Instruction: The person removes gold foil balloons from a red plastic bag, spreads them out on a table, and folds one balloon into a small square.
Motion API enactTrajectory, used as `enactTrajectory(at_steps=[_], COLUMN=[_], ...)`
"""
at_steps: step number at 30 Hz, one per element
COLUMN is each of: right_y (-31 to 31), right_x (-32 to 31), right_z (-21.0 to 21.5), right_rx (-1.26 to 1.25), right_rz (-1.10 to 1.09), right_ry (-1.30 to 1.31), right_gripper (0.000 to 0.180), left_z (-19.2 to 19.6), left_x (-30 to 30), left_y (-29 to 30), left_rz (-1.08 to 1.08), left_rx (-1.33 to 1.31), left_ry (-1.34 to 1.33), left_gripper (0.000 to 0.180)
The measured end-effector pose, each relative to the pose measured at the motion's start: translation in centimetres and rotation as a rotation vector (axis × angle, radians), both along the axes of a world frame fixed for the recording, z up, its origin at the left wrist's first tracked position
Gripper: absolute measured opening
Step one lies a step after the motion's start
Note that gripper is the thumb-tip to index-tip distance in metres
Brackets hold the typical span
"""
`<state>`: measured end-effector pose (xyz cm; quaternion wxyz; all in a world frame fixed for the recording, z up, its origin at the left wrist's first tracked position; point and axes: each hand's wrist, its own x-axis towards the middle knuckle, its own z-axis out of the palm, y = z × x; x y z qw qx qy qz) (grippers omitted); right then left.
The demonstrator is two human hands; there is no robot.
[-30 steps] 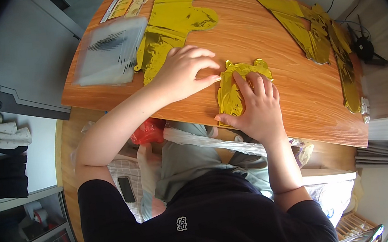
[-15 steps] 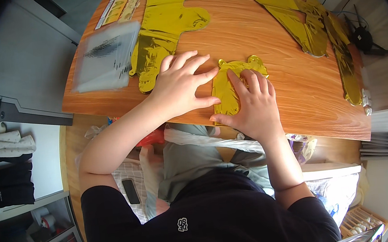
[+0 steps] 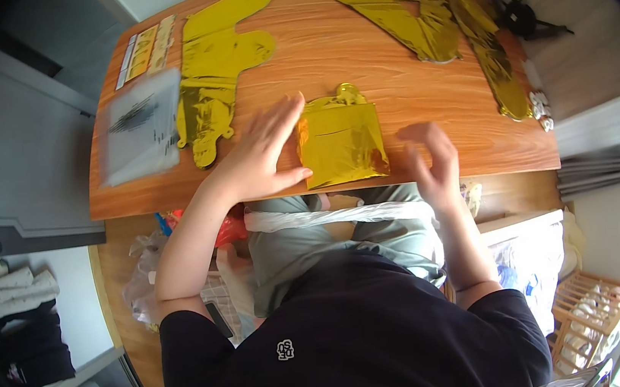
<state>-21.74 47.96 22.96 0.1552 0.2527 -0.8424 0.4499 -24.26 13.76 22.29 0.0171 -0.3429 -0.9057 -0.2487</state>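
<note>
A gold foil balloon (image 3: 343,148), folded into a flat, roughly square packet, lies at the near edge of the wooden table, with a small rounded part sticking out at its far side. Along its left edge is my left hand (image 3: 263,153), fingers stretched out and the thumb tip at the packet's lower left side. My right hand (image 3: 435,160) is apart from the packet, just to its right, slightly blurred with fingers loosely bent and spread. Neither hand holds anything.
Flat gold foil balloons lie at the back left (image 3: 221,51) and back right (image 3: 404,11), and another (image 3: 493,58) near the right edge. Clear plastic bags (image 3: 142,128) and a printed card (image 3: 145,52) are on the left. A black cabled device (image 3: 523,16) sits far right.
My right hand has lifted off the foil packet and moved to its right. The packet now looks squarer and flatter. My left hand has come against its left edge. The whole view has shifted.
</note>
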Motion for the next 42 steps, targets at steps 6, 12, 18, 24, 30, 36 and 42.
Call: enactTrajectory(at_steps=[6, 12, 18, 24, 30, 36, 42], right_y=[0.6, 0.6, 1.3, 1.4, 0.6, -1.4, -1.4], right_x=[3.0, 3.5, 5.6, 5.4, 3.0, -1.5, -4.1], right_z=[-0.3, -2.5, -3.5, -2.6, -0.8, 2.4, 1.8], right_rx=[0.489, 0.448, 0.283, 0.088, 0.066, -0.228, 0.037], right_rz=[0.113, 0.069, 0.239, 0.291, 0.159, -0.024, -0.085], right_ry=[0.088, 0.290, 0.338, 0.291, 0.131, -0.597, -0.732], right_gripper=[0.048, 0.038, 0.035, 0.033, 0.037, 0.088, 0.084], left_z=[2.9, 0.0, -0.2, -0.4, 2.7, 3.9, 1.8], left_x=[1.4, 2.6, 4.8, 4.5, 4.0, 0.1, -4.7], left_y=[3.9, 3.8, 2.9, 3.7, 4.1, 4.1, 7.1], left_rz=[-0.343, -0.316, -0.394, -0.363, -0.375, 0.320, 0.052], left_rx=[-0.323, -0.354, -0.373, -0.224, 0.281, 0.385, -0.060], left_ry=[0.047, 0.054, 0.310, 0.237, -0.319, -0.459, 0.301], left_gripper=[0.105, 0.085, 0.060, 0.050, 0.044, 0.069, 0.073])
